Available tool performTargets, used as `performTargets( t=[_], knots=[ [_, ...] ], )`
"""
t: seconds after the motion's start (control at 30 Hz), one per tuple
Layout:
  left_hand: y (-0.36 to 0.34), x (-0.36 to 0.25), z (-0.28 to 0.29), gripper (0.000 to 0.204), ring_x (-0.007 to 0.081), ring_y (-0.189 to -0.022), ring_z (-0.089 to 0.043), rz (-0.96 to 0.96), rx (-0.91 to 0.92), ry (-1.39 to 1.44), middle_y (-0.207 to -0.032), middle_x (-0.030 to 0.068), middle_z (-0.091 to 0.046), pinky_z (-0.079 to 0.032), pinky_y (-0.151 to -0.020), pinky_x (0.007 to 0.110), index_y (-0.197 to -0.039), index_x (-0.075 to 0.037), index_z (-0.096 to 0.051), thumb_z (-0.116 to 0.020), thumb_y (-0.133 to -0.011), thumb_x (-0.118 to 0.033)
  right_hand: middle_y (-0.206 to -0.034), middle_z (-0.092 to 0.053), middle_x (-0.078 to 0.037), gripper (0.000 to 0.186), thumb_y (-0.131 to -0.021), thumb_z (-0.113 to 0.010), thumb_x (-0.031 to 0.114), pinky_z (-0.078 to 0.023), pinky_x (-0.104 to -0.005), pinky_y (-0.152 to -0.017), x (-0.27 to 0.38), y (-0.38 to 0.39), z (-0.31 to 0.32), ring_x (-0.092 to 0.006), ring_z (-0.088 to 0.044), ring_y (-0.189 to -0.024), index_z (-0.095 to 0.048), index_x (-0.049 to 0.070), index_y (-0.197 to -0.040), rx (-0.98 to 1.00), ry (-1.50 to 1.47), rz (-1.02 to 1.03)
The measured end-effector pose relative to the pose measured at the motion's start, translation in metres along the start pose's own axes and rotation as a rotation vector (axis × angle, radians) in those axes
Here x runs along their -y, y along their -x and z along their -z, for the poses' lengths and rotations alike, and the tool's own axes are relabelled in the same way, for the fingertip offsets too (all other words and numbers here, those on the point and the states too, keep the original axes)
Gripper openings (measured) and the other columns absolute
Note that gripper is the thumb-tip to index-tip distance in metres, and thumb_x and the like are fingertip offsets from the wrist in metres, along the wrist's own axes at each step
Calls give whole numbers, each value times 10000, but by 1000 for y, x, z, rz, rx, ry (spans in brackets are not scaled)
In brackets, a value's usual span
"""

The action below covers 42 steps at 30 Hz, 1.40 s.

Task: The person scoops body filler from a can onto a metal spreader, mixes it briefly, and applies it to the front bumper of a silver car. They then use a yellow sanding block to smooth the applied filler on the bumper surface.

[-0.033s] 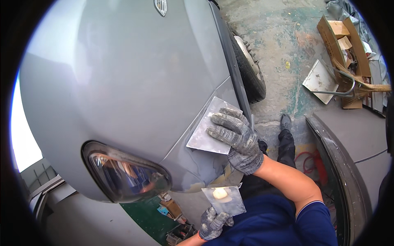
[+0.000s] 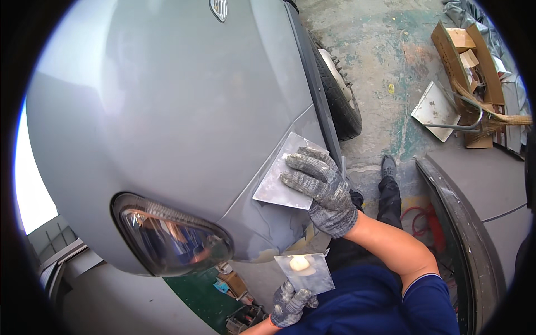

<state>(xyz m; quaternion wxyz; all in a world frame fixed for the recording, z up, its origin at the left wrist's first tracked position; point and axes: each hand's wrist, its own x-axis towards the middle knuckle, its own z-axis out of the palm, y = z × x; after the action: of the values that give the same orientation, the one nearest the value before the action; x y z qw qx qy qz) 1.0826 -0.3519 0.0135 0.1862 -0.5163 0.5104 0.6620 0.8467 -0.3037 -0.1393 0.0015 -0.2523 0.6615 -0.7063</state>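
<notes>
My right hand, in a grey knit glove, grips a flat grey putty spreader. Its fingers are spread over the sheet, which lies against the car's grey fender beside the hood seam; the thumb is hidden. Lower down, my gloved left hand holds a second flat spreader by its near edge, in front of my body. A cream-coloured blob of putty sits on that sheet. Smeared, uneven patches show on the bodywork below the right hand.
The car's headlight is left of my hands, and a front tyre lies beyond them. A cardboard box, a broom and a white dustpan stand at far right. Near right is another grey panel. A red hose lies behind my arm.
My right hand and its spreader have shifted very slightly left along the fender. The left hand and the putty look unmoved.
</notes>
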Motion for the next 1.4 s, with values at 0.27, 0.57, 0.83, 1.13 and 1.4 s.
performTargets(
  t=[0.27, 0.57, 0.83, 1.13, 1.4],
  knots=[
    [-3, -7, 0, 204, 152, -687, -625, 23, 29, -43, -809, 94, -666, -525, -653, 289, -1063, 27, -572, -590, -956, -147, -1255, -629, -116, 470, -727, -643, 35, -425, -474, -1052, 2, 4, -7, -360, -547, -1210, -714, 151, -1177, 29, 34, -15],
    [-3, -11, -4, 200, 144, -682, -618, 6, 25, -60, -802, 92, -668, -519, -649, 283, -1050, 31, -584, -583, -955, -146, -1260, -631, -108, 477, -721, -657, 39, -439, -478, -1049, 7, 23, 2, -360, -556, -1203, -707, 160, -1179, 100, 28, -79],
    [0, -20, -8, 223, 145, -687, -622, -29, 29, -148, -809, 86, -667, -519, -646, 282, -1098, 30, -574, -572, -963, -147, -1229, -603, -135, 486, -711, -647, -4, -418, -473, -1067, 12, 8, -12, -359, -541, -1204, -723, 155, -1164, -17, -47, -89],
    [2, 1, 1, 230, 161, -687, -632, -32, -2, 56, -820, 102, -671, -532, -650, 290, -1107, 40, -563, -577, -965, -140, -1257, -569, -125, 434, -725, -683, 0, -419, -470, -1074, 21, 41, -21, -354, -521, -1232, -737, 167, -1123, -3, -28, -120],
    [4, 4, 7, 254, 179, -688, -638, -49, 6, 41, -838, 115, -669, -540, -641, 299, -1137, 39, -553, -590, -961, -140, -1251, -573, -82, 470, -746, -655, 47, -417, -447, -1078, 30, 30, 4, -329, -512, -1242, -718, 216, -1180, 32, 27, -167]
  ],
)
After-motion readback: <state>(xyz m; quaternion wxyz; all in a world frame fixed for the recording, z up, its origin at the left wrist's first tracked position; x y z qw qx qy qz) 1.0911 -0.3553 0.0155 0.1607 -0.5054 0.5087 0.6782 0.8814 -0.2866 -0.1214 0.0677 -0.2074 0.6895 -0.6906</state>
